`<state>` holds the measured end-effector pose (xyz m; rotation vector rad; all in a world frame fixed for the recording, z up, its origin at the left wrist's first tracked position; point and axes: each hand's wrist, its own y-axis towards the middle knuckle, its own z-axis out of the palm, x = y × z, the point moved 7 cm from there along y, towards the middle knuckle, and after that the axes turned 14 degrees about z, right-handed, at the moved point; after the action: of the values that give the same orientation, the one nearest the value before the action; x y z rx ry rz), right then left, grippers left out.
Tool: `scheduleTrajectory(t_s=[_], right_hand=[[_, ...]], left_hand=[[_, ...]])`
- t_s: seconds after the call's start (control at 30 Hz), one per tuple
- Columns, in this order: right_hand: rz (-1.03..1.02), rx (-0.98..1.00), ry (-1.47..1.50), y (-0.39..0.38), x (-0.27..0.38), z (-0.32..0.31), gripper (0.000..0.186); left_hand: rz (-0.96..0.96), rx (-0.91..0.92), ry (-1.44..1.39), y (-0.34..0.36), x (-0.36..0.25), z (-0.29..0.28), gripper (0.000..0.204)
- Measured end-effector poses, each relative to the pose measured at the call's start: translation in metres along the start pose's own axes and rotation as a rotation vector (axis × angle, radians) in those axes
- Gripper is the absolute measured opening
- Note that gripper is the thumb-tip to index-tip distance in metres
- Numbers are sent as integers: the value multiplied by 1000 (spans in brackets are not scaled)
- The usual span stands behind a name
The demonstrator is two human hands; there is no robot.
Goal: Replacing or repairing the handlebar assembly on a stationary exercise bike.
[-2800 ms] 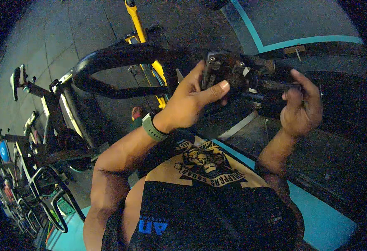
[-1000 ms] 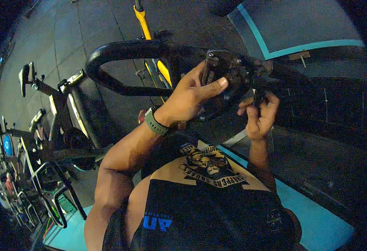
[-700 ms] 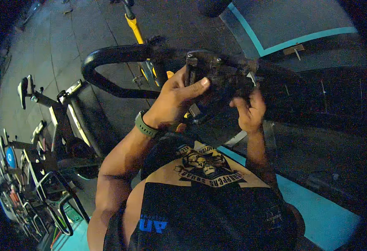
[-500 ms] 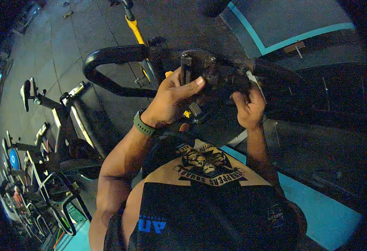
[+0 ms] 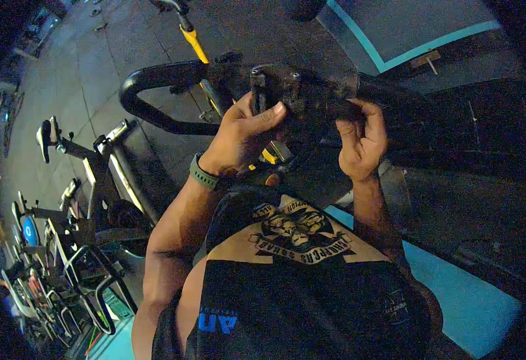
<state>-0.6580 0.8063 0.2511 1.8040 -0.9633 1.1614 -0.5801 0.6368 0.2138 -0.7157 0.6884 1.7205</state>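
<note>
A black exercise bike handlebar (image 5: 155, 114) lies across in front of me, its loop bending out to the left. At its middle is a dark mount (image 5: 296, 90) with upright posts and small shiny bolt heads. My left hand (image 5: 242, 132), with a green band on its wrist, wraps round the left post (image 5: 259, 90), thumb laid across the near side. To the right of the mount, my right hand (image 5: 362, 141) is closed, thumb and fingers curled against a dark part. Shadow hides what that part is.
A yellow bike frame (image 5: 194, 45) runs behind the handlebar. Several exercise bikes (image 5: 92, 174) stand in a row at left. Turquoise floor strips (image 5: 455, 300) lie at lower right, with a turquoise-edged mat (image 5: 419, 36) at far right.
My right hand has lifted slightly and its fingers have curled further over the dark part. My left hand keeps its hold, and the whole view has shifted a little.
</note>
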Motion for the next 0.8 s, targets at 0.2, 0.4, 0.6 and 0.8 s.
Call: scheduleTrajectory(t_s=[0.2, 0.4, 0.6, 0.8], right_hand=[[15, -27, 229, -7, -7, 2, 32], [73, 10, 50, -7, -9, -11, 34], [239, 178, 235, -7, -20, -3, 33], [359, 266, 399, -13, -24, 1, 36]], left_hand=[[19, -60, 56, -2, 0, 4, 33], [-20, -21, 54, -6, 0, 0, 29], [-57, -22, 6, -10, 0, 2, 25], [24, -22, -14, -11, -3, 3, 29]])
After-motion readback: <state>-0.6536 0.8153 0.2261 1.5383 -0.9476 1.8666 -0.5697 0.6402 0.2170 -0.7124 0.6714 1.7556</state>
